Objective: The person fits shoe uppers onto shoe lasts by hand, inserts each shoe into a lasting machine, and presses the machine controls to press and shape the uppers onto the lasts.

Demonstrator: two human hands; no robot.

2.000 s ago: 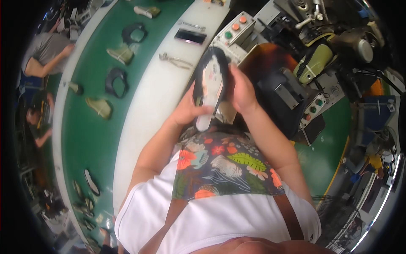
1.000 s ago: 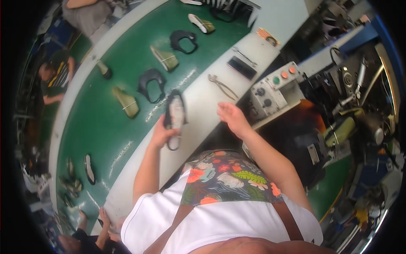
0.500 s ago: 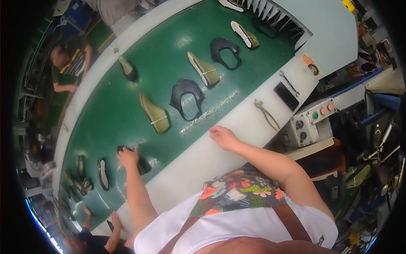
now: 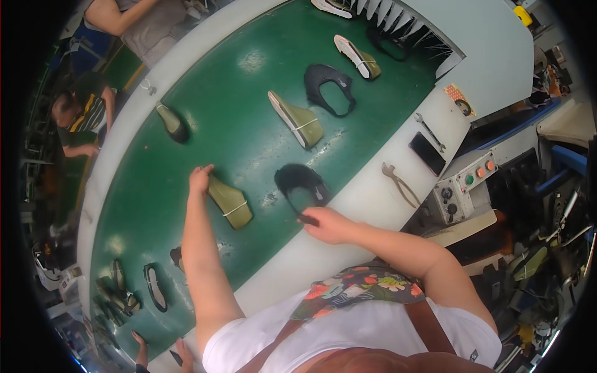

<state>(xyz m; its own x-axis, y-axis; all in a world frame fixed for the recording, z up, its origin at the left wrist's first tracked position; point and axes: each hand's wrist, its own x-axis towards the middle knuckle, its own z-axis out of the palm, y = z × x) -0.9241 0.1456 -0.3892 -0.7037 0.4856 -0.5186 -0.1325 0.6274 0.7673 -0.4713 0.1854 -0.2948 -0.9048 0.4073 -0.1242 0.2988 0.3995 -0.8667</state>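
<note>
My left hand (image 4: 199, 178) is closed on the far, narrow end of an olive-green shoe last (image 4: 231, 203), which has a white band around it and rests on the green belt. The fingers of my right hand (image 4: 328, 225) pinch the near end of a black shoe upper (image 4: 296, 178), a curved piece with an open middle. That upper is slightly blurred and lies at the near side of the belt, over the white edge. Close to my left forearm, partly covered by it, sits a dark shoe (image 4: 176, 257).
Farther along the green belt (image 4: 217, 112) lie another olive last (image 4: 297, 119), a second black upper (image 4: 329, 89) and a shod last (image 4: 171, 123). Pliers (image 4: 400, 184), a wrench (image 4: 429, 132) and a phone (image 4: 427, 154) rest on the white ledge. Co-workers' hands (image 4: 141, 348) show at lower left.
My left hand has left the dark shoe and gone up to the olive last. My right hand has gripped the black upper, drawn toward the near edge. The belt's pieces have shifted down the picture.
</note>
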